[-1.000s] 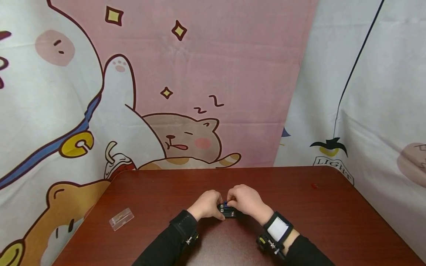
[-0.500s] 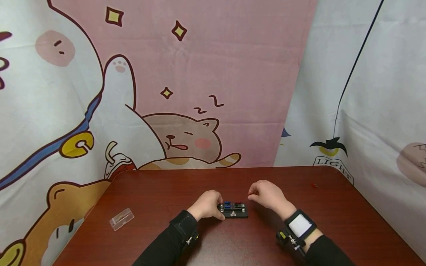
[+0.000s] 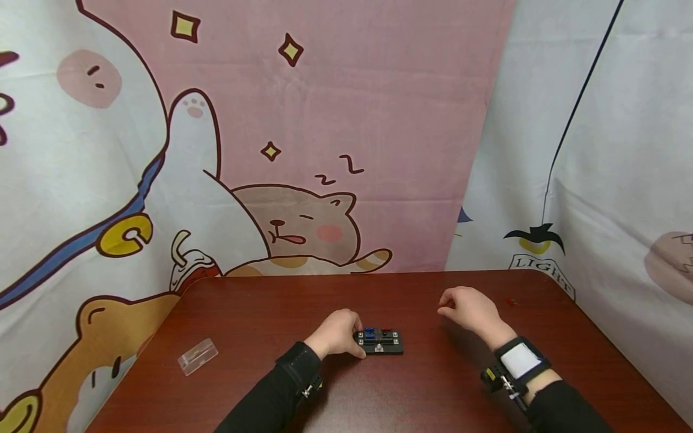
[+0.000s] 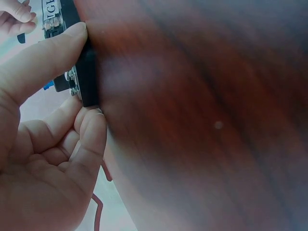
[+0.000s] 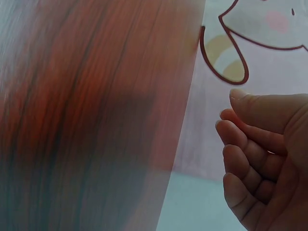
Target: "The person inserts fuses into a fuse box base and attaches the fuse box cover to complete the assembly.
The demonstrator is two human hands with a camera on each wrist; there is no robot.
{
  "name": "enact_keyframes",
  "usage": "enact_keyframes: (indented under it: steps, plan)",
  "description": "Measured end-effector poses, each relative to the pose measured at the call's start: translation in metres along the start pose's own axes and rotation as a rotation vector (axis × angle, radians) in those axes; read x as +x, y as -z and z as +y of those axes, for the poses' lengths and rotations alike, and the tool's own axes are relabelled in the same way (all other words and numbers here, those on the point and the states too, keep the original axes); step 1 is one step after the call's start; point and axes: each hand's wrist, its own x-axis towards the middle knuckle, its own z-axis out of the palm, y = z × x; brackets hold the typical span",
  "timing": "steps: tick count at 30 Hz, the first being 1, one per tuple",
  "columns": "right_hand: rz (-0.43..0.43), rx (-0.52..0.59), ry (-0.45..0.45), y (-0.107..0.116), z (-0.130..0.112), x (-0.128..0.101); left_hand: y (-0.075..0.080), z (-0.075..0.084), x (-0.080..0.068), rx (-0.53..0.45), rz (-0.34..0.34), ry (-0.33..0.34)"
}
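Note:
A small black fuse block point(image 3: 383, 347), with blue and red blade fuses in its top and metal screws along it, lies on the table in the head view. My left hand point(image 3: 337, 335) grips its left end. In the left wrist view the thumb presses one long edge of the block point(image 4: 88, 79) while fingertips sit at its end. My right hand point(image 3: 472, 311) is off to the right above the table, its fingers loosely curled and holding nothing. Beyond it lies a tiny red piece point(image 3: 511, 302), too small to make out clearly.
A clear plastic cover point(image 3: 198, 356) rests at the left of the brown wooden table point(image 3: 260, 307). Behind the table's far edge hangs a cloth point(image 3: 400, 150) printed with cartoon animals. Each wrist wears a strapped-on camera.
My right hand has left the fuse block and moved right, toward the tiny red piece, bringing the block's right half into sight. My left hand keeps its grip in place.

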Motion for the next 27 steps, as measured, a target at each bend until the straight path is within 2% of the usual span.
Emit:
enact_keyframes:
  steps: [19, 27]
  plan:
    - [-0.049, -0.037, -0.187, 0.03, 0.057, -0.002, 0.001, 0.002, -0.001, 0.035, 0.001, -0.012]
    - [-0.032, -0.042, -0.237, 0.038, 0.075, -0.003, 0.001, 0.002, -0.001, 0.028, 0.006, -0.013]
